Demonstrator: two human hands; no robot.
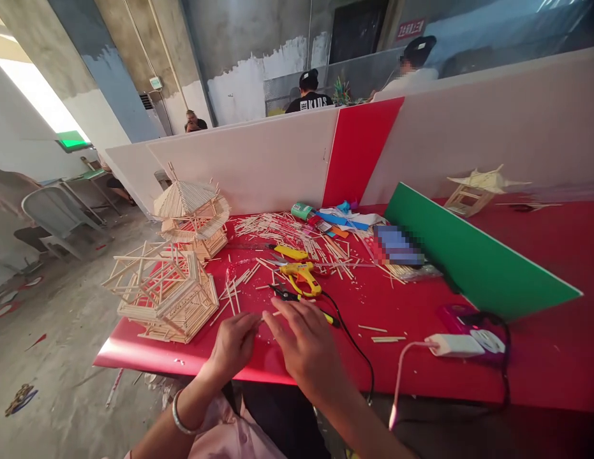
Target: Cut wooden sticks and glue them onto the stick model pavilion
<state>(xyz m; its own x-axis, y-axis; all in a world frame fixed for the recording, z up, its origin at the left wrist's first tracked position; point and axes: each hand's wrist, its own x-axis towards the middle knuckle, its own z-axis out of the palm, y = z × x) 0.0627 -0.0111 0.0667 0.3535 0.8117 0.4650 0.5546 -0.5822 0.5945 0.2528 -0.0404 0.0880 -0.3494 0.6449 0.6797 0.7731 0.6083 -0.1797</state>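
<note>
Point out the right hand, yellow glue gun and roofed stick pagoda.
Right hand point(307, 347): head view, on its back.
Yellow glue gun point(303, 274): head view, on its body.
Roofed stick pagoda point(182, 201): head view, on its upper roof.

Counter point(335, 350): red. Stick models point(182, 312), left: pale tan; loose sticks point(263, 226), centre: same tan. Glue gun point(302, 276), centre: yellow, black cord point(347, 328). Cutter point(291, 253) above it: yellow. Board point(469, 255), right: green. Partition point(249, 156), upper middle: off-white, one red panel point(361, 153). Adapter point(457, 345), lower right: white, pink cable point(400, 376). Shirt point(239, 441), bottom: pale pink. Bangle point(176, 414), lower left: silvery. T-shirt point(316, 101), top centre: black, white lettering.
</note>
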